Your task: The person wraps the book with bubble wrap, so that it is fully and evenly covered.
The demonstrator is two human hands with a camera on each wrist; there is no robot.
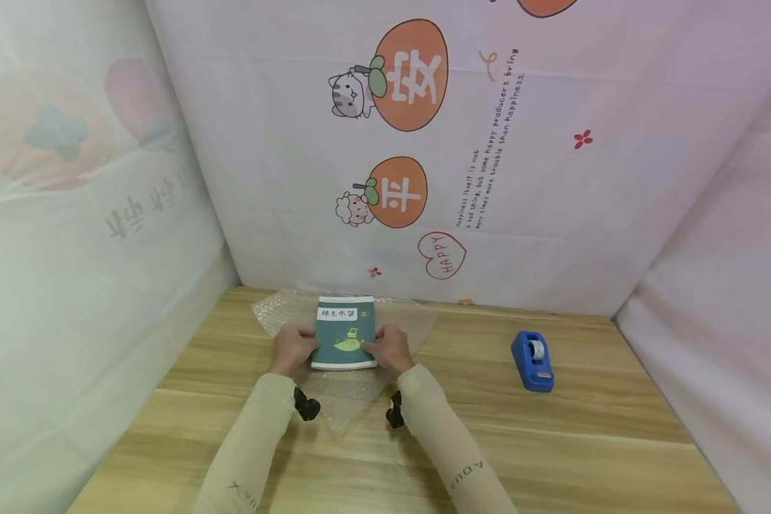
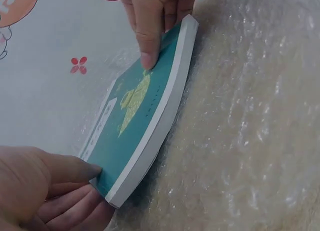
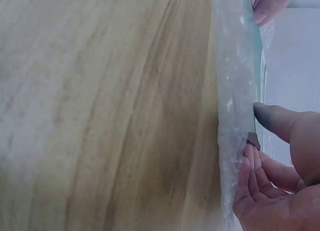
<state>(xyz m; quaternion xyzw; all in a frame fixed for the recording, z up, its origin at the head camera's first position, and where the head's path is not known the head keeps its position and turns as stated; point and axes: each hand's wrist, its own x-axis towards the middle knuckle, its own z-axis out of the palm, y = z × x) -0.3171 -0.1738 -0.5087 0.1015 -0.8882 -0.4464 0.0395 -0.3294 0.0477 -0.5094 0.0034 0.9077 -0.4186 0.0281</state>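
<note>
A green book (image 1: 343,335) with a white title label and a yellow leaf picture lies on a sheet of clear bubble wrap (image 1: 339,407). My left hand (image 1: 293,348) pinches its left edge, thumb on the cover and fingers underneath, as the left wrist view shows. On the opposite edge, my right hand (image 1: 390,348) grips the book the same way. In the left wrist view the book (image 2: 135,116) bows slightly between the hands, its white page edge facing the camera. The right wrist view has bubble wrap (image 3: 232,91) beside the right hand (image 3: 295,166).
A blue tape dispenser (image 1: 533,363) with a roll of tape stands on the wooden table (image 1: 591,442), right of the hands. Printed white cloth (image 1: 527,235) hangs behind the table, with more cloth at both sides. Wrap corners spread out around the book.
</note>
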